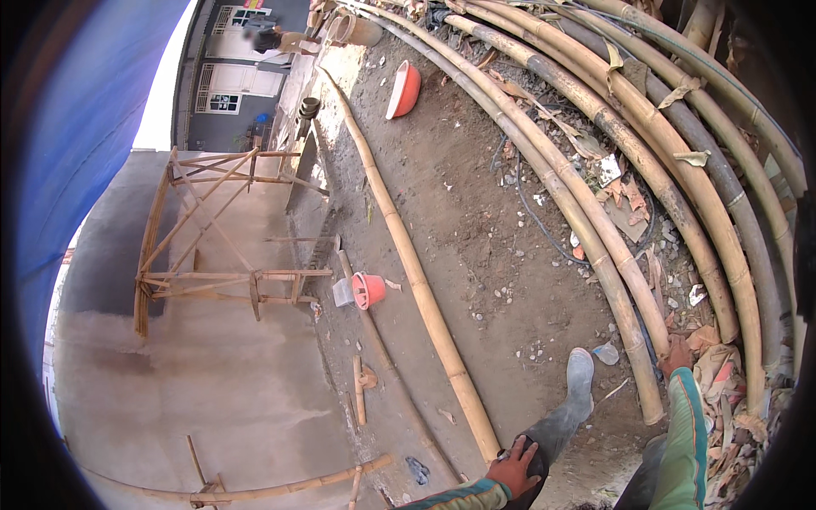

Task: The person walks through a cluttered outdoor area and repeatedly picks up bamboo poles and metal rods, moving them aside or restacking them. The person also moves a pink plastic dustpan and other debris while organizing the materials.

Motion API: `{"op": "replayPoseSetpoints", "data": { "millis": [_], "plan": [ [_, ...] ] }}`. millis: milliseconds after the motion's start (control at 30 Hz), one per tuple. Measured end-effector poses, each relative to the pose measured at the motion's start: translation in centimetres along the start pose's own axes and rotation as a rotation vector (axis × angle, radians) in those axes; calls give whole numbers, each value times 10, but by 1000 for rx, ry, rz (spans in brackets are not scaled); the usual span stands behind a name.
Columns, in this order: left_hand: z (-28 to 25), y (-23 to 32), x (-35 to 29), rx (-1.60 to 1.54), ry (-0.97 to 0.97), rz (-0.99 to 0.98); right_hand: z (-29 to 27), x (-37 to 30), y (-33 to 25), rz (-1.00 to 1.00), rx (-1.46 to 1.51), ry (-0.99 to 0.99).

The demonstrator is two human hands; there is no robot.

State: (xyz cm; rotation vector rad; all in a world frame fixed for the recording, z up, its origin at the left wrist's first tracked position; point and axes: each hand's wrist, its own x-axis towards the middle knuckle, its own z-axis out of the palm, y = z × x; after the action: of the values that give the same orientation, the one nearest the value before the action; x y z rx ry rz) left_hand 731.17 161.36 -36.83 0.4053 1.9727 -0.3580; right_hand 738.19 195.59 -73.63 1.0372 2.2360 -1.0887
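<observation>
My left hand (512,469) lies with its fingers spread on my bent knee (534,463). A long bamboo pole (438,327) on the ground has its near end close to this hand. On the right, my right hand (677,354) is closed round the near end of a bamboo pole (625,265), its fingers partly hidden. Just left of that pole lies another bamboo pole (586,234), ending nearer to me. My grey rubber boot (580,380) stands on the soil beside these ends.
More bamboo poles (718,225) are heaped at the right over dry leaves. A red basin (405,90) lies at the far end, and a pink bucket (369,291) stands on the left. Wooden scaffolding (212,280) leans along the plastered wall (238,374). Another person (293,42) is far off.
</observation>
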Motion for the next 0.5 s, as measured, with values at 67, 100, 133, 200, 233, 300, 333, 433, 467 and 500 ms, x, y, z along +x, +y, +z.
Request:
{"op": "replayPoseSetpoints", "data": {
  "millis": [67,100,133,200,233,300,333,433,467,500],
  "plan": [
    [-2,2,1,9,9,-5,11,-8,-5,78,2,127],
    [1,3,1,14,21,-1,8,-7,-9,98,11,156],
    [3,4,-1,19,33,-1,9,-4,-14,116,20,182],
    [-13,14,-6,30,18,23,15,18,0,142,-83,210],
    [-18,18,-8,26,7,27,11,24,1,148,-102,204],
    [-17,20,-8,13,-14,16,12,35,5,163,-109,183],
    [-16,21,-8,9,-24,18,13,41,14,175,-94,169],
    [21,7,0,28,78,52,8,34,11,168,-91,100],
    [20,9,-2,39,74,46,4,23,1,163,-99,74],
    [19,12,-5,46,72,32,-8,3,-20,92,-79,74]
  ]
}}
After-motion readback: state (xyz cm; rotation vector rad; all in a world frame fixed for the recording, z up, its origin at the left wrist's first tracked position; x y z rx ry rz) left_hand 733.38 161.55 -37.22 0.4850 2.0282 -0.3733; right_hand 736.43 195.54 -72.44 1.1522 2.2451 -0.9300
